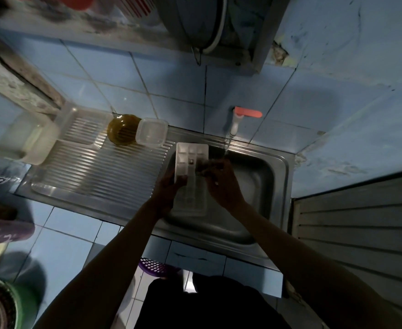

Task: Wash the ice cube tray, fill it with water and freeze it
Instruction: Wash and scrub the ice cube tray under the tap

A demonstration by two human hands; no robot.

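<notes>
The ice cube tray (190,167) is held over the left part of the sink (254,186), long axis running away from the person, compartments facing up. The left hand (169,191) grips the tray's left long edge, thumb over the rim and fingers underneath. The right hand (221,181) works on the tray's right side with a small dark item, apparently a scrubber (204,167), pinched in curled fingers; the light is too dim to identify it with certainty. Just beyond the right hand, the tap (236,119) with its orange lever runs a thin stream (227,148) that lands beside the far right corner of the tray.

Step in hand, as judged: washing the compartments.

Procedure:
1. Keep the left-hand grip at mid-length of the edge so the tray does not twist under scrubbing pressure.
2. Work the right hand compartment by compartment, from the far end toward the body, pressing into corners.
3. Tilt the tray slightly toward the stream so loosened residue drains into the basin, not onto the ribbed drainboard (100,172) left of the left hand.
4. Rinse each row under the stream before filling.

Caution: a wet plastic tray is likely slippery; maintain the thumb clamp throughout.
</notes>
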